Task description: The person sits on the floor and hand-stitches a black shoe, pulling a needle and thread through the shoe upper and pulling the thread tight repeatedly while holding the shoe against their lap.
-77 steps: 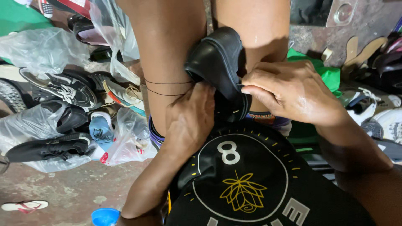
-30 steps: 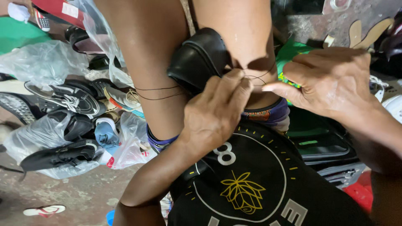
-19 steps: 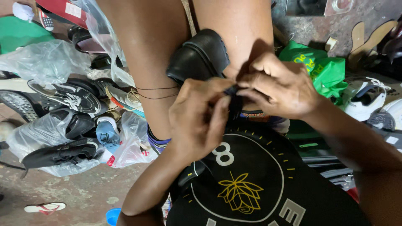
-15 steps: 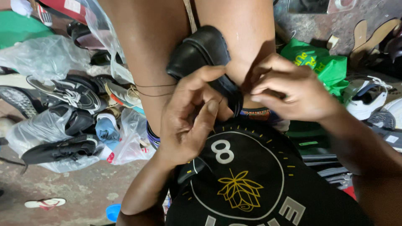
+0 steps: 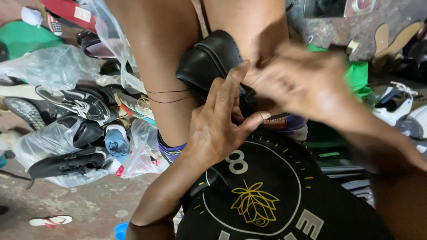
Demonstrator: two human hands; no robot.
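Black cloth, nearest: dark shirt (image 5: 267, 200) with a round yellow-and-white print fills the lower middle of the head view.
Left hand: left hand (image 5: 218, 129) lies on the black shoe, fingers spread and pointing up, index fingertip at the shoe's upper edge; not closed round it.
Right hand: right hand (image 5: 307, 89) is motion-blurred, just right of the shoe; fingers look bunched near a thin dark thread (image 5: 255, 80), but whether it pinches the thread I cannot tell.
Hands, relation: close together, fingertips nearly meeting over the shoe.
Shoe position: black shoe (image 5: 209, 62) is wedged between the person's bare knees, toe up and to the right.
Thread on leg: two thin dark lines (image 5: 171, 95) cross the left leg beside the shoe.
Left of legs: clear plastic bags (image 5: 49, 71) and a heap of dark shoes and sandals (image 5: 84, 104) on the concrete floor (image 5: 80, 204).
Right, further: green bag (image 5: 358, 75); white shoe (image 5: 393, 109).
Floor edge: one flip-flop (image 5: 48, 220).
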